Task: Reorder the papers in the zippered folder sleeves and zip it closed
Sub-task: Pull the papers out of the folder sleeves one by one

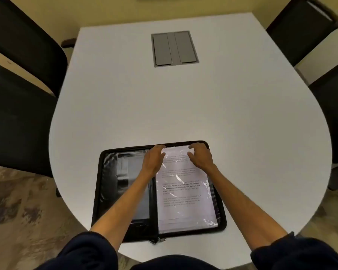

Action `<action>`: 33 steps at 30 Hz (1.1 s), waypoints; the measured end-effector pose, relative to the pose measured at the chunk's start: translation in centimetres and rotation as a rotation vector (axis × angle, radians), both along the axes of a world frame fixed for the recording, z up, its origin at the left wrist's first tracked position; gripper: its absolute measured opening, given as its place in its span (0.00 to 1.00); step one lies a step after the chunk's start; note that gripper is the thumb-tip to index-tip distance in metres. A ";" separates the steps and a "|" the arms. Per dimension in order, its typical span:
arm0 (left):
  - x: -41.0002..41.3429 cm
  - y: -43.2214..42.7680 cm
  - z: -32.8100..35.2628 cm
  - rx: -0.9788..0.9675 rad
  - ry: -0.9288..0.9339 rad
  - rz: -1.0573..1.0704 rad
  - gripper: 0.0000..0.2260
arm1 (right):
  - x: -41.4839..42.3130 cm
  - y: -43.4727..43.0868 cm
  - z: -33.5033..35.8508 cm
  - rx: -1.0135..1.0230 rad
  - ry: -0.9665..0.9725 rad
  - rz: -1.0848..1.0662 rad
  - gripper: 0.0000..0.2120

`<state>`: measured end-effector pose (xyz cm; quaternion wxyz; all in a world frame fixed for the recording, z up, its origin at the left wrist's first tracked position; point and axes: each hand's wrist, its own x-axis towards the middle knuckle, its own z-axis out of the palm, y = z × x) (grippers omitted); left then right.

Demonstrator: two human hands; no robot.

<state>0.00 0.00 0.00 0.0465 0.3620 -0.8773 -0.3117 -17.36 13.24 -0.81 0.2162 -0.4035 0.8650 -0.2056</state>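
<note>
Two hands, left hand (153, 159) and right hand (200, 155), are curled on the top edge of a white printed paper (183, 191) kept in the clear plastic sleeve (210, 193) of a black zippered folder (107, 184), which is laid open at the near edge of a white rounded table (183, 104).

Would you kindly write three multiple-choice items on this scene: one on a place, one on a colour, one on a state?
1. The left hand and right hand are at the paper, at its: A) top edge B) bottom edge C) middle.
2. The table is: A) black B) white C) green.
3. The folder is: A) zipped shut B) lying open C) standing upright.
Answers: 1 A, the fingers meet its far edge; 2 B, its top is plainly white; 3 B, both halves lie flat.
</note>
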 end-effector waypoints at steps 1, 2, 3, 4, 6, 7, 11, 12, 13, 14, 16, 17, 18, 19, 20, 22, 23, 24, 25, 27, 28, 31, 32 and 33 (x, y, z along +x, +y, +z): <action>-0.1 0.0 -0.3 0.000 -0.021 -0.011 0.16 | 0.0 0.0 -0.3 0.023 -0.005 -0.005 0.18; -0.3 -0.1 -0.8 -0.005 -0.038 -0.017 0.17 | -0.2 -0.1 -0.6 0.036 -0.007 -0.007 0.18; -0.3 0.1 -1.4 -0.006 -0.062 -0.022 0.18 | -0.1 0.0 -1.0 0.058 -0.007 0.000 0.19; -0.2 0.2 -2.0 -0.002 -0.097 -0.028 0.19 | 0.0 0.1 -1.3 0.078 -0.001 0.012 0.20; -0.3 0.3 -3.0 -0.003 -0.145 -0.047 0.23 | -0.1 0.1 -2.1 0.096 0.025 0.039 0.23; -0.4 0.3 -3.5 -0.011 -0.167 -0.059 0.25 | -0.1 0.0 -2.5 0.100 0.039 0.044 0.24; -0.3 0.3 -5.2 -0.012 -0.263 -0.091 0.30 | 0.0 -0.3 -3.9 0.112 0.092 0.047 0.29; -0.3 0.4 -5.6 -0.006 -0.269 -0.087 0.31 | 0.1 -0.3 -4.3 0.101 0.105 0.050 0.28; -0.3 0.4 -5.9 -0.002 -0.270 -0.081 0.30 | 0.1 -0.3 -4.6 0.096 0.115 0.050 0.27; -0.3 0.5 -6.1 -0.004 -0.264 -0.075 0.30 | 0.1 -0.3 -5.0 0.091 0.129 0.051 0.26; -0.4 0.8 -6.5 -0.020 -0.256 -0.069 0.28 | 0.3 0.0 -5.7 0.092 0.163 0.055 0.21; -0.3 1.0 -6.6 -0.028 -0.257 -0.068 0.28 | 0.4 0.1 -6.0 0.088 0.176 0.053 0.19; -0.3 1.1 -6.7 -0.038 -0.258 -0.069 0.27 | 0.5 0.2 -6.3 0.077 0.184 0.044 0.17; -0.2 1.3 -6.7 -0.048 -0.258 -0.067 0.26 | 0.6 0.3 -6.4 0.067 0.187 0.036 0.16; -0.1 1.4 -6.7 -0.056 -0.255 -0.065 0.25 | 0.7 0.4 -6.5 0.054 0.189 0.032 0.14; 0.0 1.5 -6.7 -0.074 -0.237 -0.062 0.25 | 0.7 0.4 -6.6 0.034 0.203 0.022 0.11; 0.0 1.5 -6.6 -0.083 -0.228 -0.065 0.26 | 0.7 0.3 -6.5 0.027 0.204 0.014 0.10; -0.1 1.5 -6.6 -0.094 -0.218 -0.067 0.26 | 0.6 0.2 -6.4 0.023 0.200 0.010 0.09; -0.2 1.4 -6.6 -0.106 -0.213 -0.069 0.27 | 0.4 0.1 -6.2 0.020 0.199 0.010 0.08; -0.4 1.0 -6.7 -0.135 -0.221 -0.075 0.28 | 0.2 -0.1 -5.9 0.016 0.196 0.015 0.05; -0.5 0.8 -6.7 -0.149 -0.231 -0.082 0.28 | 0.0 -0.2 -5.9 0.011 0.193 0.019 0.04; -0.8 0.3 -6.7 -0.162 -0.270 -0.122 0.24 | -0.5 -0.2 -5.8 -0.030 0.162 0.026 0.09; -0.9 0.1 -6.7 -0.157 -0.274 -0.132 0.22 | -0.6 -0.2 -5.6 -0.041 0.154 0.016 0.12; -1.0 0.1 -6.7 -0.148 -0.274 -0.137 0.21 | -0.7 -0.2 -5.4 -0.051 0.149 -0.003 0.16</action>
